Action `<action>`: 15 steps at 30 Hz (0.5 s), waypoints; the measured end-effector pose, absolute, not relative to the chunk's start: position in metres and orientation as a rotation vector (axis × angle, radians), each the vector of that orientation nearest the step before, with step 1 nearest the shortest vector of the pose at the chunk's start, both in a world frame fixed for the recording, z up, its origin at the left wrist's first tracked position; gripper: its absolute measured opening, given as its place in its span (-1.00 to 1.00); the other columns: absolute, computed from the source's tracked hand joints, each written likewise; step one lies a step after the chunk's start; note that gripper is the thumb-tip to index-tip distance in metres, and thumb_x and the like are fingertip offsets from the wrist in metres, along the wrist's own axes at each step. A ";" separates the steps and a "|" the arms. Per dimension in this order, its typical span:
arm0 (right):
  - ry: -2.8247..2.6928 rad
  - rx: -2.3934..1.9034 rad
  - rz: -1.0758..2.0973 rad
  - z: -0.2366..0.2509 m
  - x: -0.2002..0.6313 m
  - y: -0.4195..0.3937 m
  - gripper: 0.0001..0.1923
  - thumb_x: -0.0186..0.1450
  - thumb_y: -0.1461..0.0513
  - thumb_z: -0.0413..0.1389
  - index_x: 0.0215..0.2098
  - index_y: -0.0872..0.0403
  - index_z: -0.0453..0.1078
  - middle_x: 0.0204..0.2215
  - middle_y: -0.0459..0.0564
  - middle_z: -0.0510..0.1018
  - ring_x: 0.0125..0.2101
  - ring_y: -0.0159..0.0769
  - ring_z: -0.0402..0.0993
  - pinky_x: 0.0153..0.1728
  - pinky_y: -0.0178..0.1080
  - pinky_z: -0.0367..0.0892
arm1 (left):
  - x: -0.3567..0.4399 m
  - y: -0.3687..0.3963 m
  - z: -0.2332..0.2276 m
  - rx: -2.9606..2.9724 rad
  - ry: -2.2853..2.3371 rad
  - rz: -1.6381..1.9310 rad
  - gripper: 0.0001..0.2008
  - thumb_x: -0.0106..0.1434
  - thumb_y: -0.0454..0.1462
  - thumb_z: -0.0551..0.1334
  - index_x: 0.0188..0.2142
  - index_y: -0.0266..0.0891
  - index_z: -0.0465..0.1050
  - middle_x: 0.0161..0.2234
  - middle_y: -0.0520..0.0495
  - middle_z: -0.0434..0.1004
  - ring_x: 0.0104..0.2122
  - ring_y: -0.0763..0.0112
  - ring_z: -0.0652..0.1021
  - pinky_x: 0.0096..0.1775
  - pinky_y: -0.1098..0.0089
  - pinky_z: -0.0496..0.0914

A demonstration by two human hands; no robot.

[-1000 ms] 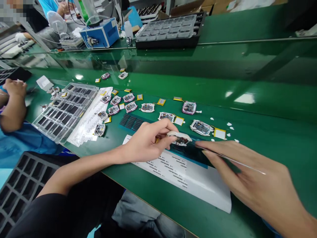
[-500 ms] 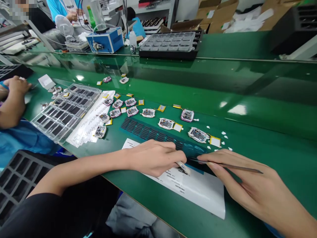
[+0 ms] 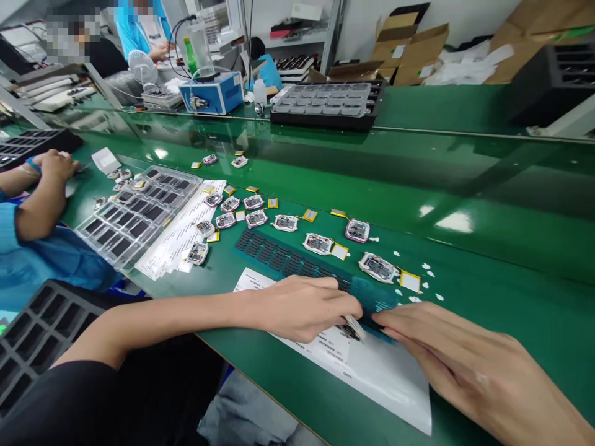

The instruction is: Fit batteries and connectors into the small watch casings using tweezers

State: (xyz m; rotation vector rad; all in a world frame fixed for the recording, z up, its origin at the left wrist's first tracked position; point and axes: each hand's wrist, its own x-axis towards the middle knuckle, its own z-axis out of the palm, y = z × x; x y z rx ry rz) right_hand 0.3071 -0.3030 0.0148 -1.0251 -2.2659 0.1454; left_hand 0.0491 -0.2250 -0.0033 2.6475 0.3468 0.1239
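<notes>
My left hand (image 3: 302, 306) is closed around a small white watch-like device (image 3: 352, 328), held on edge against the white label sheet (image 3: 390, 378) near the table's front. My right hand (image 3: 465, 365) lies just right of it, fingers together with their tips close to the device; the thin tool it held earlier is not visible under the hand. A blue strip of small black pads (image 3: 279, 257) lies right behind both hands. Several opened devices with yellow batteries (image 3: 379, 267) sit in a loose row beyond it.
A clear compartment tray (image 3: 134, 214) and printed label sheets (image 3: 179, 235) lie at left. A co-worker's arm in a blue sleeve (image 3: 32, 214) rests at far left. A black tray (image 3: 328, 102) and a blue box (image 3: 214, 96) stand at the back. White paper scraps (image 3: 430, 269) lie at right.
My left hand brought the device down from above the strip onto the label sheet. My right hand closed in toward it, and the thin tool went out of sight. The view tilted upward.
</notes>
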 end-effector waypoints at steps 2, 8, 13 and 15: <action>-2.239 -1.088 0.045 0.014 0.314 -0.303 -0.78 0.44 0.23 0.12 -0.03 -0.16 0.54 -0.23 -0.22 0.73 -0.34 -0.28 0.70 -0.31 -0.30 0.62 | 0.049 -0.225 -0.002 2.657 0.336 0.121 -0.78 0.54 -0.32 0.00 0.08 -0.21 0.33 0.07 -0.13 0.65 -0.05 0.24 0.51 -0.25 0.25 0.39; -2.156 -1.101 -0.047 0.013 0.322 -0.305 -0.52 0.39 0.26 0.19 0.22 -0.29 0.47 -0.14 -0.17 0.73 -0.23 -0.17 0.71 -0.26 -0.15 0.66 | 0.041 -0.228 0.011 2.404 0.169 0.317 -0.85 0.44 -0.36 0.11 -0.08 -0.14 0.40 0.06 -0.14 0.69 0.00 0.25 0.59 0.03 0.22 0.40; -2.116 -1.071 -0.142 0.008 0.316 -0.316 -0.46 0.41 0.23 0.15 0.34 -0.21 0.39 0.02 -0.06 0.70 -0.03 -0.07 0.68 -0.17 -0.02 0.66 | 0.039 -0.217 0.017 1.443 0.586 0.834 -0.75 0.49 -0.09 0.14 -0.03 -0.23 0.30 -0.16 -0.24 0.71 -0.31 0.40 0.59 -0.20 0.33 0.45; -2.106 -1.117 -0.183 0.006 0.314 -0.323 -0.47 0.45 0.19 0.06 0.37 -0.20 0.36 0.00 -0.06 0.71 -0.05 -0.06 0.68 -0.23 -0.01 0.65 | 0.040 -0.212 0.016 1.171 0.663 0.737 -0.69 0.42 -0.04 0.22 -0.17 -0.27 0.35 -0.23 -0.25 0.70 -0.42 0.48 0.52 -0.31 0.39 0.40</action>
